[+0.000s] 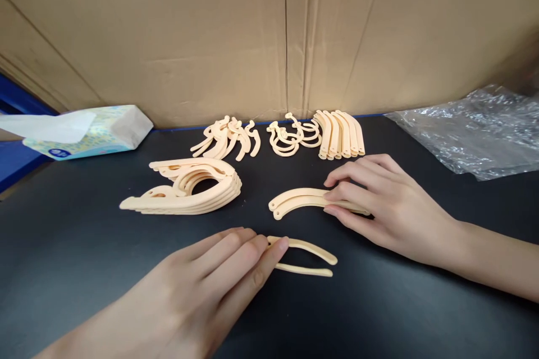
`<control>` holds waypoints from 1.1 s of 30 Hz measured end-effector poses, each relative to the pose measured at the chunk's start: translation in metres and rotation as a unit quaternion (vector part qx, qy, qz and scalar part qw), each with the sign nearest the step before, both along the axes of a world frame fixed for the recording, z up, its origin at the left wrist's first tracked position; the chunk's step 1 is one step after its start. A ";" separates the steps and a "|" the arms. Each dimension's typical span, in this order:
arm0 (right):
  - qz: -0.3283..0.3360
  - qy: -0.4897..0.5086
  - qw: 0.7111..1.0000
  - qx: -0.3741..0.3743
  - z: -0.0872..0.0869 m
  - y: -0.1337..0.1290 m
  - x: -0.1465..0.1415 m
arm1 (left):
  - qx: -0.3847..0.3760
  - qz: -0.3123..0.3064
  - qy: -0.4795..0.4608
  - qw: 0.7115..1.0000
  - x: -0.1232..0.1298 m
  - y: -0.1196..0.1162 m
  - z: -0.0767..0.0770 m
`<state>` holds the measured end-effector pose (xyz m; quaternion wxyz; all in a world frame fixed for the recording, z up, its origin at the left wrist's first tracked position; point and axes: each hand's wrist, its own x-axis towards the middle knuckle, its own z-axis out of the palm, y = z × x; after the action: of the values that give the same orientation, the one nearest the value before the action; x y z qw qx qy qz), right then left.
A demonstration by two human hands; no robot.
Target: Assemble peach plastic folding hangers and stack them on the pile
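Note:
My left hand (206, 280) is closed on a beige plastic piece (311, 248) just above or on the black table. Two slim prongs of that piece point right past my fingertips, and its other end is hidden under my fingers. Farther back and to the right, my right hand (389, 207) pinches two curved beige hanger arms (298, 199) lying side by side. Each arm shows a small hole at its left end; their right ends are mostly covered by my fingers. A stack of folded beige hangers (210, 205) rests left of these arms.
Along the back lie a pile of small curved parts (221, 137), several hooks (286, 146) and a row of curved arms (341, 134). A tissue pack (101, 134) is at left, clear plastic wrap (471, 132) at right. Cardboard (210, 39) stands behind the black table (84, 263).

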<state>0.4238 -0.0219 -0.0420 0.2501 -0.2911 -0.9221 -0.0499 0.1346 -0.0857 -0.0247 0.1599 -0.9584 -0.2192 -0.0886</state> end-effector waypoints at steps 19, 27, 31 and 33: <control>0.134 -0.026 0.989 0.065 0.004 -0.030 -0.009 | -0.022 -0.003 -0.006 1.000 0.004 -0.005 -0.004; 0.123 -0.033 0.989 0.080 0.005 -0.028 -0.008 | -0.186 0.029 -0.078 0.979 0.000 0.003 -0.003; 0.120 -0.039 0.989 0.077 0.006 -0.027 -0.008 | -0.275 0.040 -0.145 0.949 0.001 0.011 0.000; 0.125 -0.041 0.989 0.071 0.007 -0.026 -0.008 | -0.302 0.036 -0.169 0.938 0.000 0.013 0.000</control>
<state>0.4162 -0.0483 -0.0354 0.2366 -0.1530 -0.9547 -0.0957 0.1350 -0.0729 -0.0247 -0.1734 -0.9240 -0.2936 -0.1730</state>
